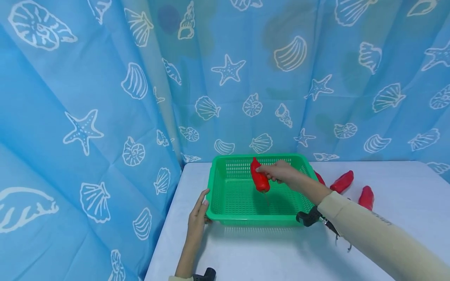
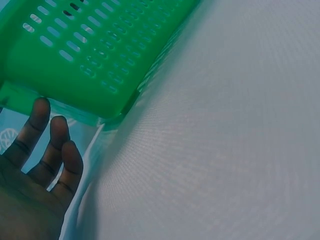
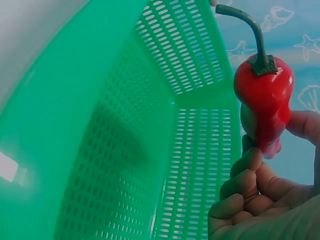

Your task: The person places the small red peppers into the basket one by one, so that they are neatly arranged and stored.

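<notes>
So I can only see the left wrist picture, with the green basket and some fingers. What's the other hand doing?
Observer: The head view shows the right hand holding a red pepper above the green basket.
Operator: Cool! Is anything sticking out of it?
Observer: Yes, the right wrist view shows a curved green stem.
Operator: Are there any more like that?
Observer: In the head view, three other peppers show to the right of the basket.
</notes>
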The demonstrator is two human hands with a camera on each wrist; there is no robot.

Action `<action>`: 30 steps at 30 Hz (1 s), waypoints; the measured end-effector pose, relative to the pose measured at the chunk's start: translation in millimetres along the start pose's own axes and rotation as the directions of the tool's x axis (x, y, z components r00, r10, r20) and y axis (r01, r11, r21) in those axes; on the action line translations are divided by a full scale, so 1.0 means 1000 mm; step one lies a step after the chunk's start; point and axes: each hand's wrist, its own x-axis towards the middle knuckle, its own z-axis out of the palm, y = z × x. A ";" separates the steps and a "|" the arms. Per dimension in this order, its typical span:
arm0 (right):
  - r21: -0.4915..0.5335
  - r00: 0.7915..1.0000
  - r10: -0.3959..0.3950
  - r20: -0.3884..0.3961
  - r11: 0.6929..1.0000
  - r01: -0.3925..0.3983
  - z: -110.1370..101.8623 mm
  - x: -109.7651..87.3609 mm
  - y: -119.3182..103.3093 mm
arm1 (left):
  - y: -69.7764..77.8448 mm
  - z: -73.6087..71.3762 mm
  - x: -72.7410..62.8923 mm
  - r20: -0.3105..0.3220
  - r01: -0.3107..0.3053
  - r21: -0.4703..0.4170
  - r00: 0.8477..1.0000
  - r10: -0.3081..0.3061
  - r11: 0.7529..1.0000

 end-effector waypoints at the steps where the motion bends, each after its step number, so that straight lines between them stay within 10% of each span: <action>1: -0.002 1.000 0.002 0.004 1.000 -0.002 0.002 0.001 0.000 | 0.001 -0.001 0.000 0.006 0.002 -0.001 1.000 -0.002 1.000; 30: 0.046 0.994 0.044 0.101 0.998 -0.049 0.049 0.033 -0.012 | -0.017 -0.001 0.008 -0.016 0.010 0.012 1.000 -0.010 1.000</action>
